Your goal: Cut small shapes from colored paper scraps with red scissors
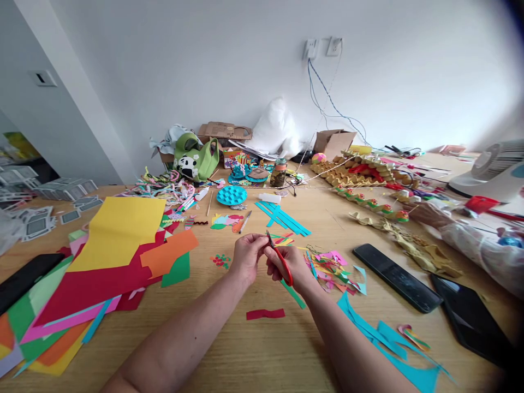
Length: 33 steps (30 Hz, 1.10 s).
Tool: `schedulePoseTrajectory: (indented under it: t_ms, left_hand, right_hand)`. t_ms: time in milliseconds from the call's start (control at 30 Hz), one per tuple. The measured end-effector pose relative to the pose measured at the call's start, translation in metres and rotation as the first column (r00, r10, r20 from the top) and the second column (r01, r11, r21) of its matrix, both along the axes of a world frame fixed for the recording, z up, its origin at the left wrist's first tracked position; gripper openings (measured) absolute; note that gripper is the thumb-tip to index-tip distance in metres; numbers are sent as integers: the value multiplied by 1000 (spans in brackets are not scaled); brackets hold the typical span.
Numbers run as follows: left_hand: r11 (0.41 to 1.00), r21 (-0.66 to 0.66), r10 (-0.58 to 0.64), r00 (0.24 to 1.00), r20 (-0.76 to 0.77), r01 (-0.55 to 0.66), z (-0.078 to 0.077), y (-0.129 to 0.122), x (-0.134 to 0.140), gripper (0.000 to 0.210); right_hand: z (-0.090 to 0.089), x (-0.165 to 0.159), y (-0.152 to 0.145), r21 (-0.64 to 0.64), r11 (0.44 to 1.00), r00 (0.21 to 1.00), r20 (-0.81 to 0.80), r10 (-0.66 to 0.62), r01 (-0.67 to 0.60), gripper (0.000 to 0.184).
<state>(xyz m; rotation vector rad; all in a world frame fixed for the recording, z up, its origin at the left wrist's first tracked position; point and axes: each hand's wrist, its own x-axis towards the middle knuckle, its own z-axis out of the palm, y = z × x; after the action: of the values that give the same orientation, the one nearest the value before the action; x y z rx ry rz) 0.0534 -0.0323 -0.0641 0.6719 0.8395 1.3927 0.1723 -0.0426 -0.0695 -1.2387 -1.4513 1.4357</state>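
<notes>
Near the middle of the head view, my right hand is closed around small scissors with red handles and dark blades pointing up and left. Close against it, my left hand is pinched; whatever lies between its fingertips is too small to make out. A dark red paper strip lies on the table below both hands. Left of my left hand sits a little group of red and green paper dots. Colourful paper scraps are heaped just right of my right hand.
Coloured paper sheets spread over the left side. Blue strips and a blue scalloped disc lie beyond the hands. To the right are a black phone, blue offcuts, egg-carton pieces and a white fan.
</notes>
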Motion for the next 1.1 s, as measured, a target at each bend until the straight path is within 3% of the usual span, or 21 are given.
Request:
schedulePoseTrajectory:
  t_ms: [333,1100]
  left_hand:
    - [998,-5,-58,998,-21,58,6,-1,-3,13]
    - [999,-11,-50,998,-32,50,9,-1,-5,13]
  right_hand:
    - [3,2,-1,-17,1000,1000,3,2,-2,45]
    - [3,3,-1,-12,1000,1000,21,21,-21,45]
